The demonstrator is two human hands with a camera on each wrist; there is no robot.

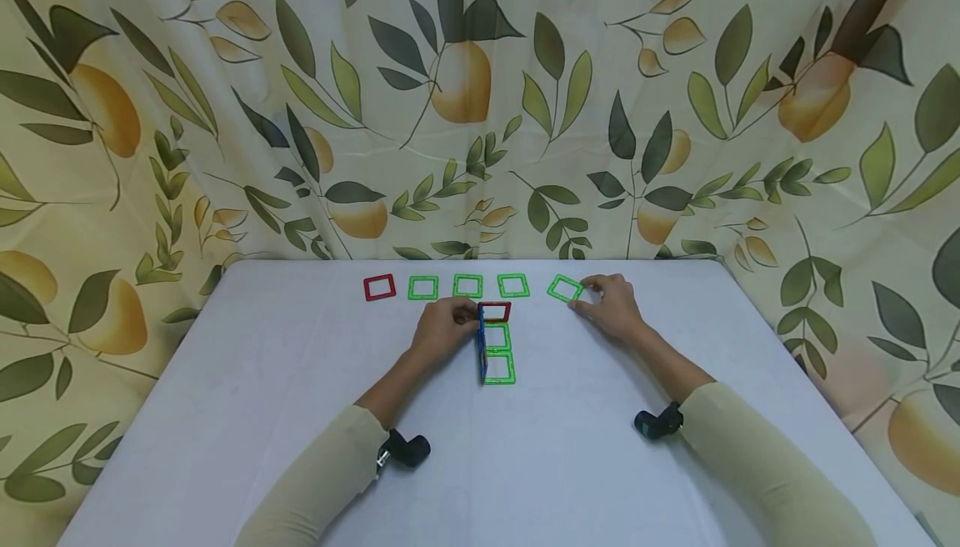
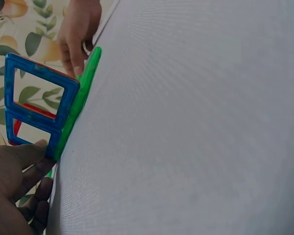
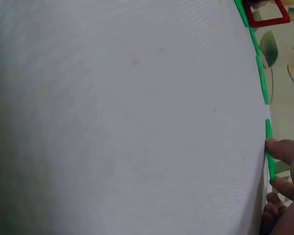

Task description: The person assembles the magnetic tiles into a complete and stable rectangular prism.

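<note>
My left hand (image 1: 441, 328) holds the near-left corner of a small build of square magnetic tiles. Two blue tiles (image 2: 43, 73) stand upright side by side, and the left thumb and fingers pinch the one at the far end. They rise along the left edge of two green tiles (image 1: 499, 380) that lie flat in a line. A red tile (image 1: 495, 304) stands across the far end. At the far right, my right hand (image 1: 617, 310) pinches a single green tile (image 3: 270, 161) by its edge with thumb and finger; the tile lies turned at an angle.
Along the back of the white-covered table (image 1: 300, 447) lie a red tile (image 1: 366, 290) and three green tiles (image 1: 423, 298) in a row. A curtain (image 1: 540, 197) with a leaf and fruit print hangs right behind the table's far edge.
</note>
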